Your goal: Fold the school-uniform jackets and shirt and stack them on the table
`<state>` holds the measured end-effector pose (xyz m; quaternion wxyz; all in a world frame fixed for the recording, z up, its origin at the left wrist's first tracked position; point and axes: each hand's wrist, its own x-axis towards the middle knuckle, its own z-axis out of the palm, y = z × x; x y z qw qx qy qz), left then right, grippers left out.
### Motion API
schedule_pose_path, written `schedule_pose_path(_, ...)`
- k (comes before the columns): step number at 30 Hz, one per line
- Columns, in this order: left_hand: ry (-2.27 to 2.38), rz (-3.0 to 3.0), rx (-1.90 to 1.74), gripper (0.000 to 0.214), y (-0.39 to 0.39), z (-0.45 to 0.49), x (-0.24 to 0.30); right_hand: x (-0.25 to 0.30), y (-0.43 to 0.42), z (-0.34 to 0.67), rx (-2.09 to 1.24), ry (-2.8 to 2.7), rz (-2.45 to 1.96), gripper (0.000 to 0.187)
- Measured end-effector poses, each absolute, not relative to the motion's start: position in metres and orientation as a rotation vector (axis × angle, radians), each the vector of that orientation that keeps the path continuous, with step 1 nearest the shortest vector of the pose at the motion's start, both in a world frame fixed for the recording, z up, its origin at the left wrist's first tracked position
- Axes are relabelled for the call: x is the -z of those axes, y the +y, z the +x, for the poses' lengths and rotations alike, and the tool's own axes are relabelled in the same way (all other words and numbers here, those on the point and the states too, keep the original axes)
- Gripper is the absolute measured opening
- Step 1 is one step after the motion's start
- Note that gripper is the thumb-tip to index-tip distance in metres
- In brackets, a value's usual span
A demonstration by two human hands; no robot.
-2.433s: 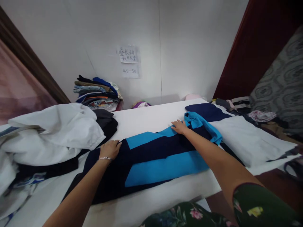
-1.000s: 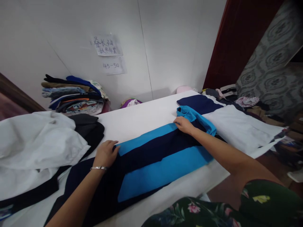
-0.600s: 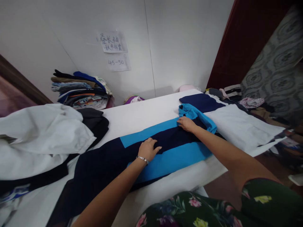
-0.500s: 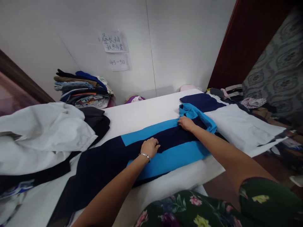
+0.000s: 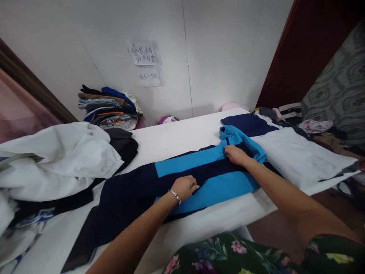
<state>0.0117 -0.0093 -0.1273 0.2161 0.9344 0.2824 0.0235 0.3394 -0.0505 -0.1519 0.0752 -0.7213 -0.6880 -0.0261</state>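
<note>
A collared long-sleeved garment [image 5: 176, 163], navy with bright blue panels, lies lengthwise across the white table, its collar end to the right. My left hand [image 5: 184, 187], with a bracelet at the wrist, is closed on the cloth near the middle, at the edge of the lower blue panel. Just below the collar, my right hand [image 5: 235, 155] pinches the front of the same garment. The fingertips of both hands are partly hidden. Navy cloth spreads to the left over part of a dark flat slab [image 5: 81, 243].
White and dark clothes [image 5: 62, 156] are heaped at the left. A folded clothes stack [image 5: 110, 108] stands by the wall at the back. On the right lie a white garment [image 5: 302, 156] and a navy one [image 5: 248, 125]. Paper signs [image 5: 146, 52] hang on the wall.
The view has shifted slightly. My left hand has moved a little toward me over the garment, its fingers more curled. My right hand stays near the collar.
</note>
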Motion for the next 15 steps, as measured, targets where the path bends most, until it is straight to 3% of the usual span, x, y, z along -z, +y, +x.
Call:
schedule_pose_path(7,0.977,2.711,-0.473,0.029,0.046,-0.007,0.122,0.148,-0.039,0.328,0.202,-1.989,-2.084,0.034)
schedule_pose_path(12,1.534,2.653,-0.105,0.043,0.110,-0.046,0.128,0.136,0.004,0.324,0.167,-1.967,-2.120,0.040)
schedule_pose_path(15,1.636,2.591,0.116,0.055,0.126,-0.068,0.134,0.141,0.024,0.336,0.104,-1.966,-2.262,0.037)
